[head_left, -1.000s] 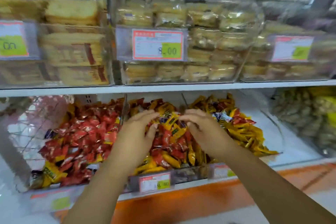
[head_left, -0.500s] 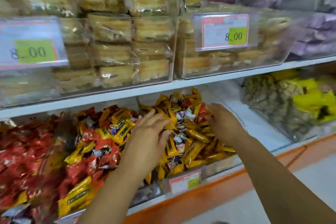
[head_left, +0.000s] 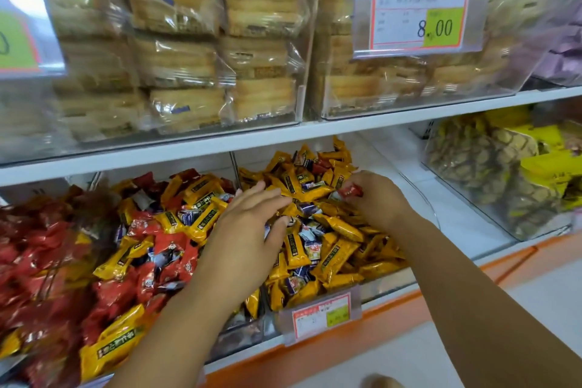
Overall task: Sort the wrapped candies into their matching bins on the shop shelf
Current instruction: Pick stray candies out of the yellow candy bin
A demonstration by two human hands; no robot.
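Our right hand (head_left: 378, 203) pinches a red candy (head_left: 350, 190); our left hand (head_left: 248, 230) lies, fingers spread, over yellow candies (head_left: 333, 258).

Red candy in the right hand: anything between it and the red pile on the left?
Yes. The left hand lies over the yellow candies, directly left of the red candy pinched by the right hand. The clear divider also stands between the bins. The red pile lies beyond both.

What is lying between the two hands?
Head view: yellow candies and a few blue-white candies lie between the left hand and the right hand, which pinches a red candy.
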